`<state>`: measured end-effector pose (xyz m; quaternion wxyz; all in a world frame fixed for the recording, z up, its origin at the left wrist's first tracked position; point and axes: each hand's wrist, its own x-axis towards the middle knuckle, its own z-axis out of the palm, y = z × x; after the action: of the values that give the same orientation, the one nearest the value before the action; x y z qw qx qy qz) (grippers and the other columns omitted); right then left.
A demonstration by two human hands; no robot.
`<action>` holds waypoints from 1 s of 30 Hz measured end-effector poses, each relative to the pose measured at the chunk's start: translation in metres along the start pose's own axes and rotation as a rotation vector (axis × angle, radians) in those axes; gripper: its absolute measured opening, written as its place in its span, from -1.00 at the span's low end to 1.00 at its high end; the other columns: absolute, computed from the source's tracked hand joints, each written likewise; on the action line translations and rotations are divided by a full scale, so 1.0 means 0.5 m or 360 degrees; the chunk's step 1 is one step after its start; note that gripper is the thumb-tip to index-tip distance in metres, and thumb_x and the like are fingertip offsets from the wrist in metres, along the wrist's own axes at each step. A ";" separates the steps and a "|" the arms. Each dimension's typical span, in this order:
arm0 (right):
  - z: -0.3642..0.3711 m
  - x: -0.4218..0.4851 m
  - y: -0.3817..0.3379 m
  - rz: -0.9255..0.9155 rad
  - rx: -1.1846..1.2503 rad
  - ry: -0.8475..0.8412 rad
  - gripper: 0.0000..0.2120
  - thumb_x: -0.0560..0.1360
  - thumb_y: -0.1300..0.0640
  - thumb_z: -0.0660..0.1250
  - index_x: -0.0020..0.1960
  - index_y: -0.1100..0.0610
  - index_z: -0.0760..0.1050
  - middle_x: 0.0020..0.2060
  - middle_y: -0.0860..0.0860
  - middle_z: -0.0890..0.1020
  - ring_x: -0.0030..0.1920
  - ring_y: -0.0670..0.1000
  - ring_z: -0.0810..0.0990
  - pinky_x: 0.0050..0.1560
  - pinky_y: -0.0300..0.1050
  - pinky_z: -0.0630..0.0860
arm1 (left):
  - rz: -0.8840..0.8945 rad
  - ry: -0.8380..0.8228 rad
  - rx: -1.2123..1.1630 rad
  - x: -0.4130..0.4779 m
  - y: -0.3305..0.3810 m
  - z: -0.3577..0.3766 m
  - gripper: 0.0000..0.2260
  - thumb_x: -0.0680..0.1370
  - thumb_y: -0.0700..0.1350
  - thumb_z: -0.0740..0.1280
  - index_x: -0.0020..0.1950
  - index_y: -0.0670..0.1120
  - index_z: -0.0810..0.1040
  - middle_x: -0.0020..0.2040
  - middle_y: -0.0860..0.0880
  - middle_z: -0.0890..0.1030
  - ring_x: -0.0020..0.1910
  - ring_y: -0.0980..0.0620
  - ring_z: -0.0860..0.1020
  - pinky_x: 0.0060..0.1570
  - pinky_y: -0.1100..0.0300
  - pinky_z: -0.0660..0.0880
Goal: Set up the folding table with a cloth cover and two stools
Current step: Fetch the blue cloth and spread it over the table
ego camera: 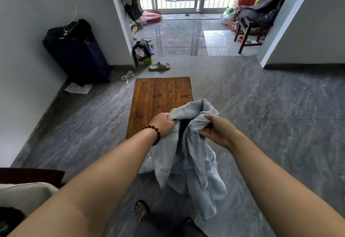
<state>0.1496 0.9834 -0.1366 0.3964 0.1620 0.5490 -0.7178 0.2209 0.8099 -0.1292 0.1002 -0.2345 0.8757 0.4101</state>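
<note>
Two hands, left hand (162,123) and right hand (217,131), clutch the limp, light cloth (194,162) bunched over the table (160,96); better gripped at its corners.

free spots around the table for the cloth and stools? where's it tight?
Tabletop is bare; the cloth, gripped by left hand and right hand, hides its near right corner. Floor right of it is all bare tile. Left is open up to paper and suitcase. Crowded past the far edge: slipper, cord, box of clothes.
</note>
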 end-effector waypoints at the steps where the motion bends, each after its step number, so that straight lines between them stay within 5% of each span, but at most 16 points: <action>1: 0.013 -0.003 0.001 0.0003 0.0063 -0.0018 -0.85 0.62 0.18 0.15 0.13 0.17 0.44 -0.08 0.15 0.60 -0.13 0.06 0.62 -0.30 -0.12 0.63 | 0.0042 -0.0069 -0.0084 -0.004 0.008 0.007 -0.81 0.56 -0.12 0.23 -0.01 -0.15 0.60 -0.03 -0.08 0.62 -0.02 -0.05 0.55 -0.13 0.18 0.41; 3: 0.035 -0.007 0.004 -0.0015 0.0233 -0.0046 -0.77 0.61 0.19 0.17 0.23 0.24 0.40 -0.02 0.19 0.60 -0.14 0.08 0.64 -0.36 -0.13 0.63 | 0.0075 -0.0210 -0.0262 -0.013 0.019 0.014 -0.89 0.53 -0.11 0.29 0.02 -0.06 0.55 -0.07 0.03 0.58 -0.07 0.07 0.51 -0.18 0.25 0.40; 7: 0.065 -0.020 -0.001 -0.0035 0.0520 -0.0117 -0.80 0.62 0.27 0.15 0.19 0.35 0.37 0.05 0.26 0.54 -0.04 0.14 0.60 -0.28 -0.14 0.65 | 0.0288 -0.0197 -0.0254 -0.013 0.009 0.013 -0.56 0.33 -0.06 0.52 0.17 0.02 0.52 0.04 0.10 0.60 0.03 0.15 0.56 -0.01 0.27 0.49; 13: 0.074 -0.039 -0.010 -0.0142 0.0477 -0.0301 -0.87 0.56 0.29 0.26 0.07 0.33 0.49 -0.06 0.21 0.65 -0.09 0.07 0.69 -0.04 -0.13 0.63 | 0.0396 0.0316 0.0310 -0.002 0.011 -0.010 -0.80 0.50 -0.23 0.25 0.10 -0.17 0.54 0.04 -0.15 0.61 0.04 -0.13 0.56 -0.14 0.21 0.36; 17: 0.054 -0.036 -0.021 -0.0616 -0.0259 -0.0010 -0.73 0.32 0.14 0.55 -0.03 0.15 0.59 -0.07 0.09 0.69 -0.01 0.03 0.67 0.05 -0.11 0.61 | 0.0365 0.0407 0.0201 0.009 0.005 -0.053 -0.84 0.46 -0.31 0.24 0.00 -0.13 0.45 -0.09 -0.13 0.56 -0.10 -0.12 0.52 -0.20 0.15 0.37; 20: 0.054 -0.046 -0.034 -0.1149 -0.0808 0.0305 -0.72 0.30 0.20 0.56 -0.09 0.04 0.52 -0.16 -0.04 0.63 -0.13 -0.08 0.60 -0.10 -0.31 0.54 | 0.0478 0.0402 0.0157 0.011 0.014 -0.075 -0.83 0.44 -0.34 0.23 -0.09 -0.09 0.43 -0.18 -0.07 0.52 -0.20 -0.04 0.45 -0.32 0.22 0.31; 23: 0.061 -0.039 -0.042 -0.1564 -0.1610 0.0227 -0.42 0.24 0.10 0.58 0.20 -0.01 0.43 0.18 -0.03 0.47 0.18 -0.04 0.44 0.14 -0.26 0.41 | 0.0652 0.0287 0.0039 0.011 0.033 -0.086 -0.78 0.45 -0.31 0.25 -0.21 0.02 0.47 -0.26 0.01 0.54 -0.22 0.00 0.49 -0.23 0.18 0.38; 25: 0.066 -0.028 -0.042 -0.1531 -0.2036 0.0102 -0.18 0.27 0.05 0.54 0.44 -0.01 0.25 0.42 -0.03 0.31 0.44 0.05 0.21 0.42 0.04 0.21 | 0.0699 0.0166 -0.0013 0.006 0.048 -0.084 -0.72 0.45 -0.32 0.26 -0.28 0.08 0.45 -0.32 0.07 0.51 -0.29 0.09 0.45 -0.23 0.20 0.36; 27: 0.072 -0.022 -0.040 -0.1466 -0.2215 0.0078 -0.13 0.33 0.02 0.50 0.51 -0.06 0.11 0.46 -0.05 0.28 0.50 0.05 0.13 0.47 0.17 0.04 | 0.0748 0.0044 -0.0007 -0.002 0.057 -0.076 -0.70 0.44 -0.34 0.26 -0.31 0.07 0.47 -0.35 0.10 0.50 -0.34 0.16 0.42 -0.27 0.27 0.33; 30: 0.069 0.002 -0.035 -0.1370 -0.2360 0.0086 -0.43 0.41 0.04 0.42 0.38 -0.04 0.35 0.20 0.03 0.58 0.24 0.08 0.50 0.40 0.12 0.21 | 0.0741 0.0005 -0.0022 -0.012 0.039 -0.067 -0.79 0.41 -0.33 0.30 -0.19 -0.03 0.60 -0.26 0.02 0.60 -0.24 0.13 0.51 -0.21 0.27 0.40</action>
<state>0.1430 0.9527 -0.1138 0.0798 -0.3444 0.8994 -0.2573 0.2173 0.7968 -0.0923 0.0000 -0.0277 0.9034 0.4279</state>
